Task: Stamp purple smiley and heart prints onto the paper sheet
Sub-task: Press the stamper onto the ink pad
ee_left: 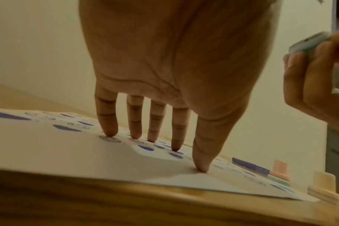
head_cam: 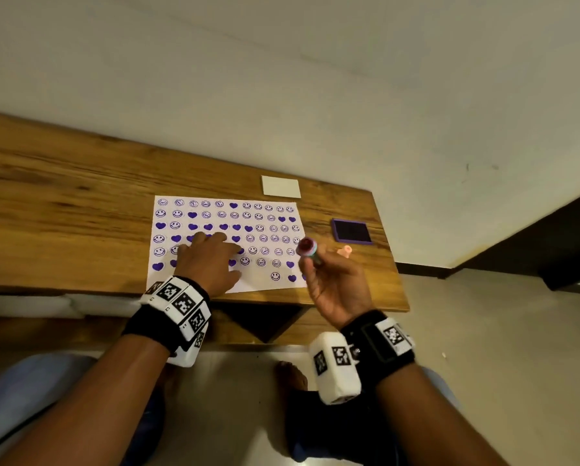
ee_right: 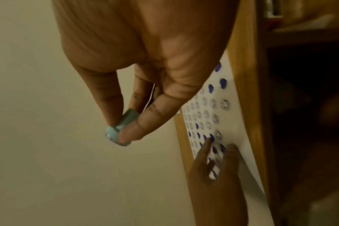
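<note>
A white paper sheet (head_cam: 265,284) covered with several rows of purple smiley and heart prints lies on the wooden table (head_cam: 63,210). My left hand (head_cam: 208,260) lies flat on the sheet, its straight fingertips (ee_left: 107,133) pressing the paper (ee_left: 48,149). My right hand (head_cam: 328,280) is raised above the sheet's right edge and pinches a small teal stamp (head_cam: 309,250), its inked round face turned up toward me. In the right wrist view the stamp (ee_right: 120,131) sits between thumb and fingers, off the paper (ee_right: 234,122).
A purple ink pad (head_cam: 351,231) lies open to the right of the sheet, with a pink stamp (head_cam: 345,252) lying just in front of it. A white card (head_cam: 281,187) sits behind the sheet. Another cream stamp (ee_left: 324,188) stands near the table's front right edge.
</note>
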The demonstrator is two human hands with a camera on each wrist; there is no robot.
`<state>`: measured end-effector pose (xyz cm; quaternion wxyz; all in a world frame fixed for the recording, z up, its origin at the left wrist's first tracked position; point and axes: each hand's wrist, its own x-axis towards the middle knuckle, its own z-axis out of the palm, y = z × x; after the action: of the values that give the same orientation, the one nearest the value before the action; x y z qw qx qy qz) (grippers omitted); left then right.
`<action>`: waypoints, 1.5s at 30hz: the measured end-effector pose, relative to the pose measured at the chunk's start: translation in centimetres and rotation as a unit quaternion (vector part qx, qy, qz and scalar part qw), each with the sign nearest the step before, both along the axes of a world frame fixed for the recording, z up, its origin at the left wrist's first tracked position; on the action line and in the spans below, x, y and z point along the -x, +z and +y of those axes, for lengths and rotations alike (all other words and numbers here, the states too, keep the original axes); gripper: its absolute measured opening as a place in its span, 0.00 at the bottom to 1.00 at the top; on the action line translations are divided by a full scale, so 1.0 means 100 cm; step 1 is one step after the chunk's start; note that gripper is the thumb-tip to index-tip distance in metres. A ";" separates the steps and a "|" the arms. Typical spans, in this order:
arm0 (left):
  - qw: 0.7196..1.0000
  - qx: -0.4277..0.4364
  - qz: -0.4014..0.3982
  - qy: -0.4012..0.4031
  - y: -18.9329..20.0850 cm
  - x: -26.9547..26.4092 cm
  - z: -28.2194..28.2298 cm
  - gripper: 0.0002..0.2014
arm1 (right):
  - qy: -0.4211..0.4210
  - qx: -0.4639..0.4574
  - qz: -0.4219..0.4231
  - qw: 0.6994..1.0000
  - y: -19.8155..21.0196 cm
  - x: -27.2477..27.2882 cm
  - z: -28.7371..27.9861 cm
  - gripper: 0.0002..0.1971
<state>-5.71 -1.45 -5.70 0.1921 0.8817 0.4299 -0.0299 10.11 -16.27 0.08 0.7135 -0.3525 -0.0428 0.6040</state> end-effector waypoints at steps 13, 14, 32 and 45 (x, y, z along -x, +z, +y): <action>0.999 -0.023 -0.031 -0.004 0.007 -0.004 0.001 0.26 | 0.019 -0.055 0.091 0.994 -0.025 0.030 -0.002 0.23; 0.999 -0.016 -0.030 -0.007 0.006 -0.004 0.000 0.26 | 0.017 -0.029 0.043 0.999 -0.023 0.028 -0.002 0.20; 0.998 0.004 -0.001 -0.055 -0.001 -0.007 -0.007 0.33 | 0.132 0.259 -0.780 0.554 -0.036 0.012 0.043 0.09; 0.999 0.004 -0.005 -0.053 -0.001 -0.008 -0.007 0.32 | 0.160 0.293 -0.793 0.510 -0.039 0.017 0.051 0.10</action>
<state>-4.86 -2.14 -5.79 0.1961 0.9028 0.3810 -0.0372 8.44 -11.22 -3.80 0.1302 -0.8608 -0.4669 0.1549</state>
